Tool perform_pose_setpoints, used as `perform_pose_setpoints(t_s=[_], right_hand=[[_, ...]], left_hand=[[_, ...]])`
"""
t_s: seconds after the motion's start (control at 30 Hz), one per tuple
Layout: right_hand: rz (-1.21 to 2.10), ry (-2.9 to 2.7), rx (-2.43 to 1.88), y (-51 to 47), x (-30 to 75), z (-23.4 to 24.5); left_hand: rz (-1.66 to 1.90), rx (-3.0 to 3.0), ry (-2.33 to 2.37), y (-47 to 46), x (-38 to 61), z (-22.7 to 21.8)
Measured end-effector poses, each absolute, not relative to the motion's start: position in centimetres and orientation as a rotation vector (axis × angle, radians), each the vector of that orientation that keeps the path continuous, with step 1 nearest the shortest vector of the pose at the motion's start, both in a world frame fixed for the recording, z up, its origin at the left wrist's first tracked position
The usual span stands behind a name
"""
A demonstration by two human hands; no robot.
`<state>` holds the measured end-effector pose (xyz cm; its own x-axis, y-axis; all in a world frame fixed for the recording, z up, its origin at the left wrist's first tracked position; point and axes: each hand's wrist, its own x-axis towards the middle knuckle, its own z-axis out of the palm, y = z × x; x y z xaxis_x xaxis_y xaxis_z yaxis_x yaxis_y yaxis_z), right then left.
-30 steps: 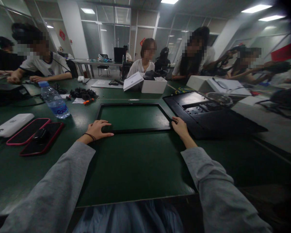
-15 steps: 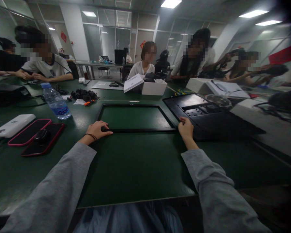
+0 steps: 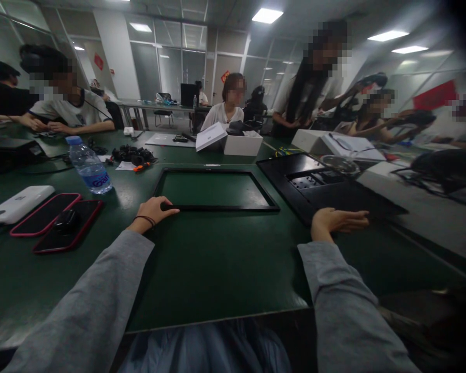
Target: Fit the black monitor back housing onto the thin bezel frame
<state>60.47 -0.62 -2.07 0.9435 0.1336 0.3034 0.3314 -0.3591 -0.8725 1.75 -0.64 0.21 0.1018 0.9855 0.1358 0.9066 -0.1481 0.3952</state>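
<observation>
A thin black rectangular frame (image 3: 216, 207) lies flat on the green table (image 3: 217, 264) in front of me. My left hand (image 3: 152, 211) rests on the frame's near left corner, fingers curled over the edge. My right hand (image 3: 336, 221) is off the frame, fingers stretched out toward the right, at the near edge of a black monitor back panel (image 3: 326, 194) lying flat to the right of the frame.
On the left lie a water bottle (image 3: 88, 166), two red-cased phones (image 3: 58, 220) and a white power bank (image 3: 17, 203). Behind the frame are a white open box (image 3: 236, 142) and small black parts (image 3: 134, 153). Several people sit or stand around the far side.
My right hand left the frame's near right corner and moved right to the black panel's near edge, opening out. The left hand stayed on the frame. A person at the back right has stood up.
</observation>
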Motion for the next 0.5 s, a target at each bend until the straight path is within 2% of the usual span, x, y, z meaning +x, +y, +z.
perform_pose_setpoints(t_s=[0.13,0.27,0.5], right_hand=[[-0.043,-0.140,-1.881,-0.4,61.5,-2.3],[0.120,-0.287,-1.850,-1.4,60.4,-1.9],[0.127,-0.339,-1.769,-3.0,57.0,-1.2]], left_hand=[[0.599,2.086,1.873,-0.6,1.7,0.0],[0.680,2.050,1.853,-0.6,1.7,-0.1],[0.854,1.974,1.868,-1.1,2.4,0.9]])
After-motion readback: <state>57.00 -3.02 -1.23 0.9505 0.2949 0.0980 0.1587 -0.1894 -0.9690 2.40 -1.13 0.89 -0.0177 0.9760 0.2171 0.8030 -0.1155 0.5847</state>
